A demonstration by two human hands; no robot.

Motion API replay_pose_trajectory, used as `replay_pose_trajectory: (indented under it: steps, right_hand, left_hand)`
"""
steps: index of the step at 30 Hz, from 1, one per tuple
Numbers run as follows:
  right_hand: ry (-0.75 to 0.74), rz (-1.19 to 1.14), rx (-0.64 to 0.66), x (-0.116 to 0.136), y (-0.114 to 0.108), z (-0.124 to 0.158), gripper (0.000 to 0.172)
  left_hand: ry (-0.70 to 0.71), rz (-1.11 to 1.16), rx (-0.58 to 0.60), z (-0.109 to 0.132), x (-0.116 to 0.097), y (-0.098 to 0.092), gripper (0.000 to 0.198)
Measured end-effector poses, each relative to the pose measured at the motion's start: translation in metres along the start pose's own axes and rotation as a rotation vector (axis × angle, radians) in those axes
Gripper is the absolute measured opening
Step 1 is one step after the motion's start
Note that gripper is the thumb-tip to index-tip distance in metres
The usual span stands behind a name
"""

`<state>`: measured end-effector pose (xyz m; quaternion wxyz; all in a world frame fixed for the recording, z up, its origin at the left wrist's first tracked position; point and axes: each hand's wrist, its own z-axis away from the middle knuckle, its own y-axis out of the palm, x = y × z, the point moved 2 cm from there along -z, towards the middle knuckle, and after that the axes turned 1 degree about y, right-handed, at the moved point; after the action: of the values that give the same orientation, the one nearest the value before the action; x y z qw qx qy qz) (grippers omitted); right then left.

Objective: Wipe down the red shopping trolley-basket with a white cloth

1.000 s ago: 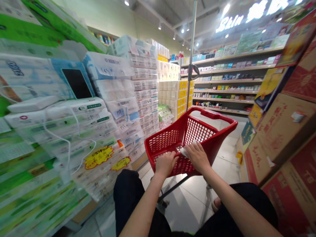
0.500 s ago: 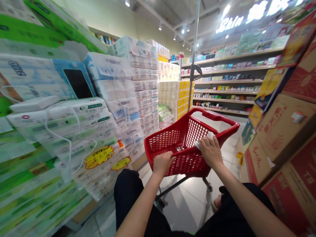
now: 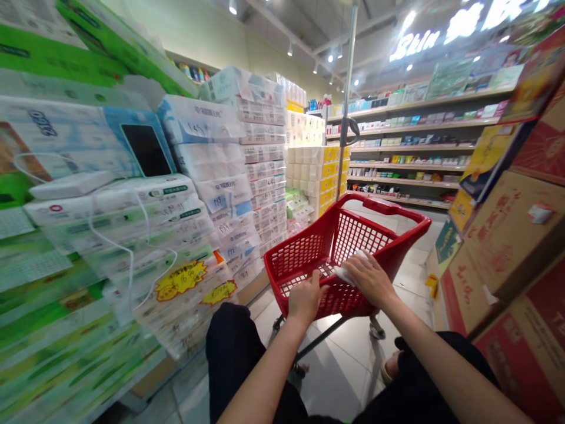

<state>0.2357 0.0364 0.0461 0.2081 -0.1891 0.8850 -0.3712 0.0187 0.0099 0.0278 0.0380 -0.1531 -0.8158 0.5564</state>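
A red plastic shopping cart (image 3: 282, 259) with a perforated basket stands in front of me, between my knees. My left hand (image 3: 305, 296) is closed over the rim of its near side. Against the same rim, further right, my right hand (image 3: 367, 278) presses a white wipe (image 3: 342, 273). Part of the wipe shows past the fingertips; the rest is hidden under the palm. The cart's handle (image 3: 388, 211) rises at the far right of the basket.
Stacked tissue packs (image 3: 220, 153) line the left side, with a phone (image 3: 148, 150) and a white cable (image 3: 131, 265) on them. Cardboard boxes (image 3: 512, 235) are piled at the right. Behind the cart stand a metal pole (image 3: 346, 100) and stocked shelves (image 3: 406, 145).
My right hand has slid left along the rim with the wipe, closer to my left hand. The left hand and the near side of the basket have shifted slightly right.
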Motion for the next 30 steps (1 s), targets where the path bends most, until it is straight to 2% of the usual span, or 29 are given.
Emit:
replay_pose_trajectory:
  steps: [3,5,7,9,12,15,17,19,21,25,28,30]
  right_hand:
    - [0.072,0.062,-0.015,-0.038,-0.006,0.007,0.030]
    - [0.147,0.069,-0.038,-0.042,-0.007,0.008,0.031]
    - [0.228,0.053,-0.065,-0.027,-0.005,0.006,0.030]
    - [0.265,0.012,-0.075,0.003,-0.001,0.001,0.029]
    - [0.219,-0.077,-0.050,0.050,0.008,-0.004,0.028]
    - [0.164,-0.130,-0.043,0.068,0.014,-0.005,0.031]
    - [0.085,-0.150,-0.020,0.059,0.015,-0.004,0.032]
    - [-0.003,-0.157,0.022,0.037,0.013,-0.001,0.033]
    - [-0.026,-0.141,0.050,0.011,0.011,0.003,0.033]
    - [0.100,-0.096,0.055,-0.027,0.007,0.013,0.036]
    - [0.229,-0.089,0.030,-0.032,0.009,0.017,0.037]
    - [0.299,-0.078,0.004,-0.024,0.009,0.018,0.037]
  left_hand:
    - [0.001,-0.007,0.002,0.000,-0.001,0.000,0.038]
    - [-0.005,-0.023,0.009,-0.001,-0.002,0.002,0.044]
    - [-0.010,-0.037,0.021,-0.004,-0.005,0.004,0.052]
    - [-0.012,-0.041,0.034,-0.006,-0.009,0.007,0.060]
    - [-0.019,-0.042,0.029,-0.008,-0.015,0.010,0.056]
    - [-0.008,-0.021,0.026,-0.007,-0.019,0.009,0.056]
    - [0.057,0.044,0.043,-0.004,-0.019,0.006,0.065]
    - [0.118,0.133,0.062,-0.001,-0.013,0.001,0.074]
    - [0.156,0.190,0.077,0.002,0.001,-0.006,0.073]
    - [0.314,0.188,0.105,0.005,0.038,-0.017,0.054]
    - [0.471,0.206,0.124,0.006,0.055,-0.018,0.054]
    - [0.509,0.193,0.137,0.006,0.057,-0.015,0.052]
